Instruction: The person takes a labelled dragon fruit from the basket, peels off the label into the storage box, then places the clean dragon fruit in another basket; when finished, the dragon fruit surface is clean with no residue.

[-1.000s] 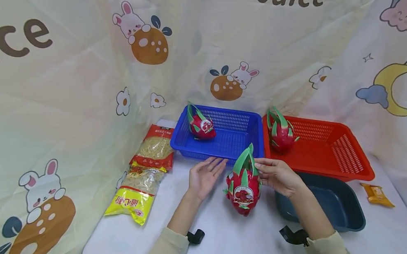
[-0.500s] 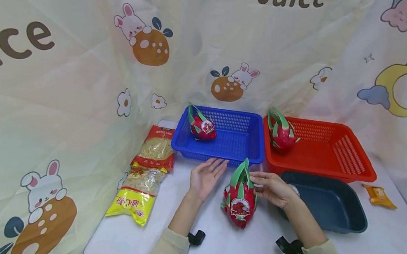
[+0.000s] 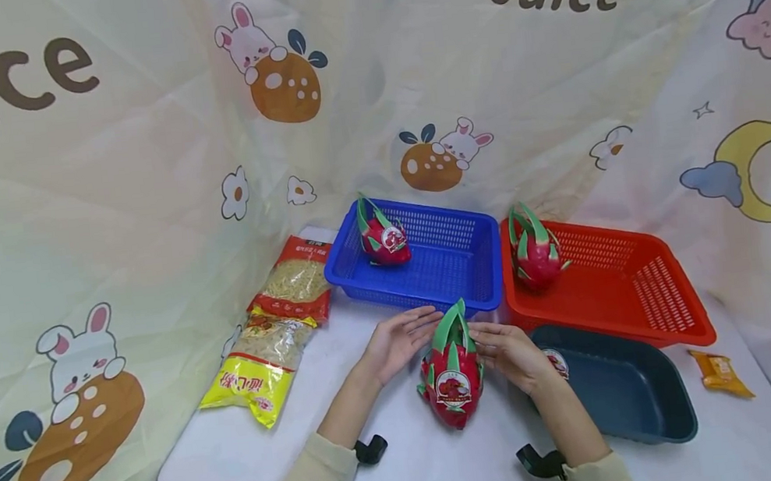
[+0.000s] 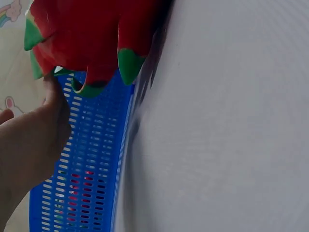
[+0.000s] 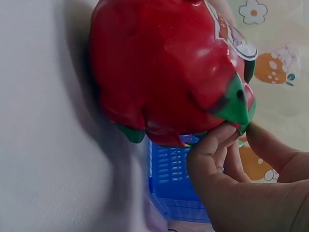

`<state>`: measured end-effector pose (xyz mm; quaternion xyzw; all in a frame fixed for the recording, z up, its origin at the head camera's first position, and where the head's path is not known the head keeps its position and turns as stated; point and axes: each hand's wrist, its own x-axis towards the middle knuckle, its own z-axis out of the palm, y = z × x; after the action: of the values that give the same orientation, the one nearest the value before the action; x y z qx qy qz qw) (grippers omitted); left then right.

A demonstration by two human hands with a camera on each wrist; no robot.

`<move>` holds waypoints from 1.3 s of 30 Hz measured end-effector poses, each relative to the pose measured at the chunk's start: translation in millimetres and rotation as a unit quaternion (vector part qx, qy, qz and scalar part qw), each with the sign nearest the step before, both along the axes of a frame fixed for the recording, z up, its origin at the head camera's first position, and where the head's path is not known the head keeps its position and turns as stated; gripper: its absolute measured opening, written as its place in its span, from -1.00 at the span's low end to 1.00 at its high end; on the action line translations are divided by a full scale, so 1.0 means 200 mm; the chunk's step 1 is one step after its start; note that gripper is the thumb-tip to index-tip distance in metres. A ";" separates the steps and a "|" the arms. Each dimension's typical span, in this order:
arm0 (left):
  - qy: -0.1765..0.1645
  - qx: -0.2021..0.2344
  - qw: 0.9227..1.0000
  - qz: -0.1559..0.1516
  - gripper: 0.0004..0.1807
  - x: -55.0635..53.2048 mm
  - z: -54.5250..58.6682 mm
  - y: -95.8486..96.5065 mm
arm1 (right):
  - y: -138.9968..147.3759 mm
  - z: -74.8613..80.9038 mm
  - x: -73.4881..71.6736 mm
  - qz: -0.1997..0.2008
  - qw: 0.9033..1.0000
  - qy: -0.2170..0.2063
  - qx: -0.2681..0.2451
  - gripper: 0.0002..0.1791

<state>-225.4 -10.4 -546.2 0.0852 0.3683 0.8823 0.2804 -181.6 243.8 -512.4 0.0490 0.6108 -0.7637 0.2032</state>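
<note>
A red dragon fruit (image 3: 451, 382) with green leaf tips and a round label is at the middle front of the white table, its leaves pointing toward the blue basket (image 3: 419, 288). My right hand (image 3: 513, 352) pinches a green leaf on its side between thumb and fingers, as the right wrist view shows. From the other side my left hand (image 3: 396, 345) reaches with relaxed fingers, their tips right at the leafy top. A second dragon fruit (image 3: 386, 244) lies in the blue basket, and a third dragon fruit (image 3: 537, 260) in the red basket (image 3: 680, 296).
A dark blue basin (image 3: 645, 401) stands in front of the red basket; a round label (image 3: 557, 363) shows in it beside my right wrist. An orange snack packet (image 3: 720, 374) lies at the right. Two bags, one red (image 3: 294, 281) and one yellow (image 3: 252, 380), lie at the left.
The dragon fruit has come down and slightly left with my right hand. My left hand has shifted right, up to its leafy top.
</note>
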 end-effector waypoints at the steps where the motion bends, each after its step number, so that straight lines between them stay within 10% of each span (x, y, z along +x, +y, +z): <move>1: 0.007 -0.011 1.000 -0.003 -0.43 0.00 0.00 0.00 | 0.00 0.00 0.00 -0.005 1.000 0.003 0.009 -0.64; 9: 0.099 -0.121 0.988 -0.021 -0.51 0.02 -0.01 -0.01 | -0.02 0.00 0.04 -0.054 0.995 0.033 0.080 -0.53; 17: 0.119 -0.173 0.977 -0.018 -0.47 0.02 0.00 0.00 | -0.02 0.09 0.14 -0.095 0.980 0.069 0.161 -0.48; 39: 0.122 -0.206 0.971 -0.008 -0.48 0.04 0.00 0.01 | -0.08 0.10 0.32 -0.015 0.958 0.140 0.249 -0.65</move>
<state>-218.2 -8.2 -547.0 0.1355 0.5726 0.7682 0.2522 -118.6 227.6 -493.1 0.0001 0.8029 -0.5900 0.0853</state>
